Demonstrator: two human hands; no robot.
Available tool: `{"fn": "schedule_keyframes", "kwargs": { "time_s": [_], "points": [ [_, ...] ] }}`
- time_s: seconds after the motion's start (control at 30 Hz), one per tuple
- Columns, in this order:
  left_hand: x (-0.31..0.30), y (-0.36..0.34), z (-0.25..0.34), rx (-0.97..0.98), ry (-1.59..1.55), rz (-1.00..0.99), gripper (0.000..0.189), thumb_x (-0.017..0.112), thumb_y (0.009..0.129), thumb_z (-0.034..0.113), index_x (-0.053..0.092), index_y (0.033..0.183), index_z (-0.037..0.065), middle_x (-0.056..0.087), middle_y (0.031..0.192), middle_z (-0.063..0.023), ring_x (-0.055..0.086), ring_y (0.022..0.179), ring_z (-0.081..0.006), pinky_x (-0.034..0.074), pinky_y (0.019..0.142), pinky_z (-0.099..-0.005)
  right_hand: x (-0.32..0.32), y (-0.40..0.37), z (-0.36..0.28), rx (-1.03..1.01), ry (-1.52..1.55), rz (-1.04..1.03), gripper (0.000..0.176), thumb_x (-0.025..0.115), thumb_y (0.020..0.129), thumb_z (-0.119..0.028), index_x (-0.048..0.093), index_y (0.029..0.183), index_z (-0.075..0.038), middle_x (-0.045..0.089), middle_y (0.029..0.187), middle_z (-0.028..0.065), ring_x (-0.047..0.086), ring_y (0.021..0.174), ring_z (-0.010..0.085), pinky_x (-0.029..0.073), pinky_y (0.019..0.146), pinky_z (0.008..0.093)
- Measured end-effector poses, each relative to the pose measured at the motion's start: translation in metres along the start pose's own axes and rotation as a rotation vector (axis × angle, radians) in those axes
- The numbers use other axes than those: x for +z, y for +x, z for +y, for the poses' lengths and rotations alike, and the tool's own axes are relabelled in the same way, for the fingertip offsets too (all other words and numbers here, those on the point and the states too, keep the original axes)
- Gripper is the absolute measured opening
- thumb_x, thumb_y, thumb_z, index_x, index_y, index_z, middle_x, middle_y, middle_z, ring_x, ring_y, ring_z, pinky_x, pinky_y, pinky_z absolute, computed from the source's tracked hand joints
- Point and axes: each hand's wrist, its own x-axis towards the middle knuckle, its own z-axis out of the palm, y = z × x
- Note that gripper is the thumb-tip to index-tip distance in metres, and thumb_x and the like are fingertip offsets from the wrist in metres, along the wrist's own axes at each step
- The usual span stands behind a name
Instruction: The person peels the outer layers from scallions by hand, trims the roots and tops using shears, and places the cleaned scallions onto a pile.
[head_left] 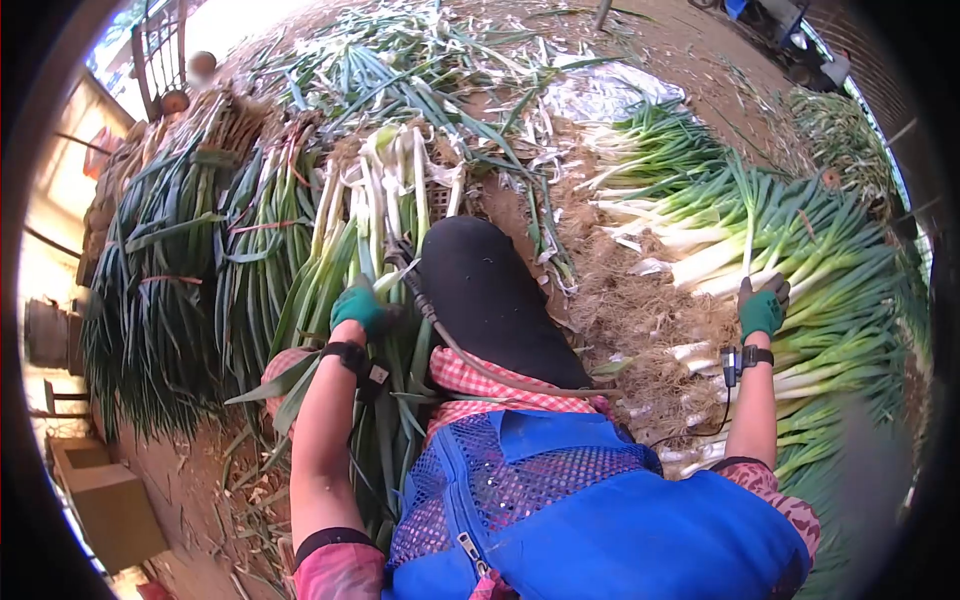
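Observation:
My left hand (365, 308), in a green glove, is curled over the leaves of untrimmed green onions (385, 190) beside my knee. What its fingers hold, if anything, is hidden. Right beside it, a black hose (450, 340) with a nozzle end runs up along my thigh. My right hand (763, 305), gloved the same way, rests on a row of cleaned green onions (690, 240) with white stems. Its fingers close about the white end of a single green onion (749, 215), whose leaves point away from me.
Tied bundles of green onions (165, 250) stand at the left. Stripped leaves (370, 75) lie heaped ahead, near a white plastic sheet (615, 90). Trimmed roots (625, 290) cover the ground beside my knee. A cardboard box (115, 505) sits at the lower left.

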Motion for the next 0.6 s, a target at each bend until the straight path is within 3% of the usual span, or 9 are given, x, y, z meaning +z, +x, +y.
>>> {"fn": "schedule_keyframes", "kwargs": {
  "time_s": [0.1, 0.13, 0.23, 0.3, 0.33, 0.4, 0.47, 0.53, 0.6],
  "points": [
    [0.007, 0.017, -0.029, 0.005, -0.100, 0.146, 0.057, 0.075, 0.072, 0.035, 0.059, 0.112, -0.002, 0.069, 0.100, -0.0254, 0.068, 0.095, -0.0392, 0.054, 0.082, -0.0441, 0.021, -0.009, -0.047, -0.222, 0.467, -0.033, 0.065, 0.074, 0.083, -0.029, 0.048, 0.133, 0.003, 0.050, 0.133, 0.0290, 0.051, 0.118, 0.0454, 0.043, 0.101, 0.0473],
    [0.005, 0.025, -0.044, 0.005, -0.267, 0.121, 0.054, 0.077, 0.072, 0.031, 0.062, 0.111, -0.004, 0.070, 0.092, -0.0218, 0.070, 0.082, -0.0322, 0.055, 0.075, -0.0388, 0.021, -0.013, -0.070, -0.258, 0.646, -0.189, 0.067, 0.072, 0.086, -0.033, 0.048, 0.134, 0.006, 0.055, 0.128, 0.0265, 0.055, 0.114, 0.0393, 0.043, 0.100, 0.0437],
    [-0.024, 0.000, -0.065, -0.001, -0.640, 0.067, 0.043, 0.073, 0.072, 0.026, 0.066, 0.104, -0.002, 0.070, 0.090, -0.0199, 0.069, 0.079, -0.0283, 0.054, 0.074, -0.0367, -0.073, -0.052, -0.183, -0.374, 1.145, -0.603, 0.041, 0.067, 0.093, -0.022, 0.059, 0.125, 0.002, 0.065, 0.112, 0.0109, 0.060, 0.094, 0.0148, 0.051, 0.082, 0.0293],
    [-0.044, -0.026, -0.074, 0.045, -0.877, 0.061, 0.038, 0.073, 0.074, 0.022, 0.066, 0.103, -0.002, 0.069, 0.088, -0.0187, 0.068, 0.075, -0.0244, 0.054, 0.071, -0.0348, -0.122, -0.085, -0.248, -0.680, 1.314, -0.634, 0.039, 0.068, 0.092, -0.019, 0.059, 0.125, 0.000, 0.065, 0.107, 0.0078, 0.061, 0.091, 0.0128, 0.051, 0.082, 0.0275],
    [-0.054, -0.040, -0.079, 0.089, -0.861, 0.024, 0.036, 0.072, 0.075, 0.021, 0.067, 0.103, -0.001, 0.070, 0.089, -0.0176, 0.068, 0.076, -0.0238, 0.054, 0.071, -0.0347, -0.160, -0.103, -0.275, -0.812, 1.366, -0.620, 0.039, 0.068, 0.091, -0.019, 0.059, 0.125, -0.001, 0.066, 0.110, 0.0138, 0.064, 0.097, 0.0205, 0.052, 0.086, 0.0309],
    [-0.066, -0.066, -0.092, 0.173, -0.828, -0.052, 0.032, 0.070, 0.078, 0.018, 0.067, 0.104, 0.000, 0.070, 0.091, -0.0155, 0.068, 0.077, -0.0225, 0.054, 0.071, -0.0345, -0.189, -0.133, -0.328, -1.112, 1.353, -0.636, 0.041, 0.068, 0.087, -0.025, 0.061, 0.121, -0.002, 0.063, 0.119, 0.0222, 0.064, 0.104, 0.0374, 0.052, 0.091, 0.0416],
    [-0.056, -0.073, -0.113, 0.182, -0.785, -0.087, 0.036, 0.072, 0.080, 0.024, 0.068, 0.107, 0.000, 0.070, 0.093, -0.0102, 0.066, 0.079, -0.0176, 0.053, 0.072, -0.0324, -0.202, -0.166, -0.372, -1.242, 1.070, -0.787, 0.055, 0.069, 0.084, -0.030, 0.055, 0.128, -0.001, 0.062, 0.120, 0.0244, 0.062, 0.106, 0.0402, 0.049, 0.097, 0.0434],
    [-0.061, -0.094, -0.103, 0.013, -0.866, -0.115, 0.040, 0.073, 0.082, 0.029, 0.067, 0.108, 0.000, 0.070, 0.092, -0.0086, 0.065, 0.079, -0.0160, 0.052, 0.071, -0.0308, -0.166, -0.214, -0.414, -1.220, 0.818, -0.702, 0.072, 0.071, 0.080, -0.036, 0.046, 0.135, 0.002, 0.063, 0.117, 0.0252, 0.063, 0.106, 0.0394, 0.050, 0.095, 0.0454],
    [-0.058, -0.090, -0.116, -0.056, -0.735, -0.125, 0.044, 0.073, 0.081, 0.033, 0.067, 0.108, -0.002, 0.069, 0.090, -0.0081, 0.064, 0.076, -0.0153, 0.051, 0.069, -0.0289, -0.148, -0.228, -0.439, -1.206, 0.530, -1.070, 0.078, 0.073, 0.075, -0.032, 0.042, 0.137, 0.004, 0.063, 0.117, 0.0260, 0.063, 0.106, 0.0402, 0.052, 0.092, 0.0455]
  ]
}}
